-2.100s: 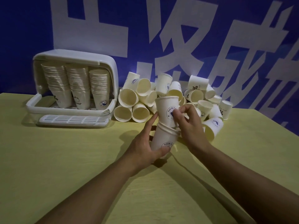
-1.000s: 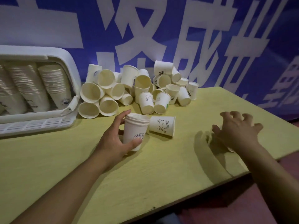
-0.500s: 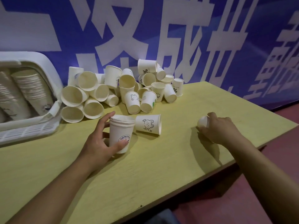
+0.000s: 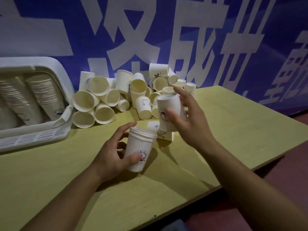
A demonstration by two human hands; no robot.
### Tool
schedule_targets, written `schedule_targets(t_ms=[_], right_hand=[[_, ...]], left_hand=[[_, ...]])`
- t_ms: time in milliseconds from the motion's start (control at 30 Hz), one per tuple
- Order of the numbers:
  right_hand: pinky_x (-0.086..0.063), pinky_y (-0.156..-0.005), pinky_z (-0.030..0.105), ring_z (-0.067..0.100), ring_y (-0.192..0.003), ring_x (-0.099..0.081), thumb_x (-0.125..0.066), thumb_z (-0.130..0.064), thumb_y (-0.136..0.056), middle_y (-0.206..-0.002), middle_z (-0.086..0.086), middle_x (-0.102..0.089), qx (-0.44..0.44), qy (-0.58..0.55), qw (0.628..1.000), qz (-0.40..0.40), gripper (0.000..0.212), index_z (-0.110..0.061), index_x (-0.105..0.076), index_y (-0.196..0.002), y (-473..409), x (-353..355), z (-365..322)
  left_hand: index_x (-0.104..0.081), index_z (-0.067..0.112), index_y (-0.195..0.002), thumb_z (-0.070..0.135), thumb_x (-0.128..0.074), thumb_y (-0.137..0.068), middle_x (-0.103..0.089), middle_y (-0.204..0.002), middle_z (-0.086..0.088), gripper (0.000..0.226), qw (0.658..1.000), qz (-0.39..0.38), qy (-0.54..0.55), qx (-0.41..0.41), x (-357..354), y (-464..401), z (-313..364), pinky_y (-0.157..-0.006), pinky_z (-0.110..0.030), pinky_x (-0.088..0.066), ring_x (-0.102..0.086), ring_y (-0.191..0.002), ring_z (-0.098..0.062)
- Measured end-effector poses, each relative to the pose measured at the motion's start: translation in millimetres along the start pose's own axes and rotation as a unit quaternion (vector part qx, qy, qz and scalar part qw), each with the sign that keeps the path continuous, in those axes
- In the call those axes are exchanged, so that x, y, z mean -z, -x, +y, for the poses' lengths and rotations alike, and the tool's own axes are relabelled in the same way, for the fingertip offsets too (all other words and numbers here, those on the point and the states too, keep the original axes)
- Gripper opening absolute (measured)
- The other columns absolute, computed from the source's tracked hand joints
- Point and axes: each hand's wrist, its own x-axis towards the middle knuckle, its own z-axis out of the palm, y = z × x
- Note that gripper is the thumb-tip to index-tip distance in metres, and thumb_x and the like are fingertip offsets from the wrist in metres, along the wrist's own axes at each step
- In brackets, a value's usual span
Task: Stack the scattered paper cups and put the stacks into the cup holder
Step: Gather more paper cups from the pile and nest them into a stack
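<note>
Head view: left hand (image 4: 115, 155) grips the short stack (image 4: 139, 151) upright at table centre. Right hand (image 4: 186, 117) pinches a single cup (image 4: 170, 112), base-up, at the stack's one o'clock. Recommend righting it, centring over the rim, seating gently.

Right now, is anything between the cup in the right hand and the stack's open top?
Nothing visible. The right hand holds the white paper cup above and right of the left-hand stack; open air between.

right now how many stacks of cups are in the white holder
3 visible: right stack, middle stack, and a left stack cut off by the frame edge. The cup holder runs out of view, so more may be hidden.
</note>
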Motion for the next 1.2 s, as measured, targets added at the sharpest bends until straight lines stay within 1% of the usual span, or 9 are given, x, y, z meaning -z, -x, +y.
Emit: schedule_targets(t_ms=[167,333,500,600,667,767,900,1067,1200], right_hand=[[-0.046,-0.076,0.016,0.006,-0.105,-0.055,-0.075,-0.040,-0.085,-0.125,-0.012,-0.055,-0.021,-0.042,0.998,0.033,0.065,-0.031,-0.040,-0.139,-3,-27,-7],[-0.058,-0.086,0.025,0.011,-0.116,-0.056,-0.079,-0.023,-0.081,-0.131,-0.011,-0.044,0.012,-0.093,0.995,0.024,0.085,-0.051,-0.026,-0.142,3,-37,-11],[-0.058,-0.078,0.031,0.011,-0.108,-0.058,-0.063,-0.048,-0.081,-0.123,-0.006,-0.050,-0.005,-0.148,0.988,-0.052,0.029,-0.046,-0.053,-0.107,11,-44,-14],[-0.054,-0.073,0.032,0.014,-0.090,-0.062,-0.061,-0.047,-0.090,-0.101,0.001,-0.058,-0.019,-0.190,0.981,-0.012,0.020,-0.028,-0.055,-0.092,11,-49,-16],[-0.058,-0.073,0.030,0.011,-0.091,-0.067,-0.069,-0.034,-0.090,-0.103,-0.005,-0.058,-0.040,-0.226,0.973,-0.020,0.023,-0.032,-0.053,-0.106,8,-49,-17],[-0.060,-0.077,0.028,0.015,-0.098,-0.070,-0.072,-0.033,-0.087,-0.117,-0.005,-0.055,-0.036,-0.218,0.973,-0.060,0.048,-0.046,-0.049,-0.128,6,-47,-14],[-0.055,-0.087,0.030,0.006,-0.106,-0.062,-0.062,-0.043,-0.093,-0.121,-0.009,-0.054,0.002,-0.144,0.986,-0.079,0.034,-0.048,-0.060,-0.127,12,-53,-7],[-0.045,-0.095,0.023,0.004,-0.118,-0.051,-0.046,-0.061,-0.089,-0.123,-0.008,-0.051,0.008,-0.107,0.985,-0.132,0.040,-0.057,-0.054,-0.128,16,-55,-2],[-0.045,-0.094,0.029,0.010,-0.117,-0.049,-0.046,-0.055,-0.093,-0.121,-0.014,-0.054,0.020,-0.040,0.996,-0.073,0.042,-0.046,-0.056,-0.133,8,-55,10]], left_hand=[[-0.038,0.069,-0.134,0.059,-0.076,-0.058,-0.058,-0.129,0.014,0.085,1.000,-0.010,0.006,-0.011,3,2,1,-0.079,-0.042,-0.062,-0.069,-0.101,-0.012],[-0.034,0.071,-0.136,0.060,-0.076,-0.060,-0.056,-0.128,0.025,0.088,1.000,-0.018,0.005,-0.015,2,3,4,-0.079,-0.042,-0.062,-0.068,-0.101,-0.010],[-0.021,0.071,-0.143,0.061,-0.077,-0.063,-0.054,-0.130,0.024,0.098,1.000,-0.015,0.007,-0.015,1,2,5,-0.078,-0.041,-0.062,-0.067,-0.104,-0.010],[-0.016,0.073,-0.143,0.063,-0.077,-0.062,-0.054,-0.130,0.024,0.102,1.000,-0.001,0.003,-0.017,2,2,7,-0.077,-0.038,-0.062,-0.067,-0.103,-0.006],[-0.015,0.074,-0.142,0.063,-0.077,-0.062,-0.053,-0.130,0.026,0.102,1.000,0.003,0.005,-0.012,3,2,7,-0.078,-0.038,-0.062,-0.066,-0.103,-0.004],[-0.018,0.072,-0.142,0.061,-0.079,-0.062,-0.056,-0.129,0.024,0.102,1.000,0.016,0.018,-0.007,3,2,7,-0.079,-0.041,-0.062,-0.068,-0.104,-0.007],[-0.018,0.070,-0.143,0.059,-0.080,-0.062,-0.055,-0.136,0.015,0.102,0.997,0.058,0.043,-0.011,4,1,6,-0.080,-0.043,-0.063,-0.067,-0.108,-0.013],[-0.021,0.076,-0.136,0.058,-0.081,-0.057,-0.049,-0.134,0.026,0.100,0.996,0.077,0.047,-0.015,5,1,4,-0.074,-0.027,-0.059,-0.064,-0.106,0.000],[-0.033,0.070,-0.128,0.058,-0.081,-0.054,-0.056,-0.131,0.015,0.090,0.991,0.118,0.054,-0.016,8,-3,4,-0.072,-0.035,-0.062,-0.068,-0.100,-0.009]])
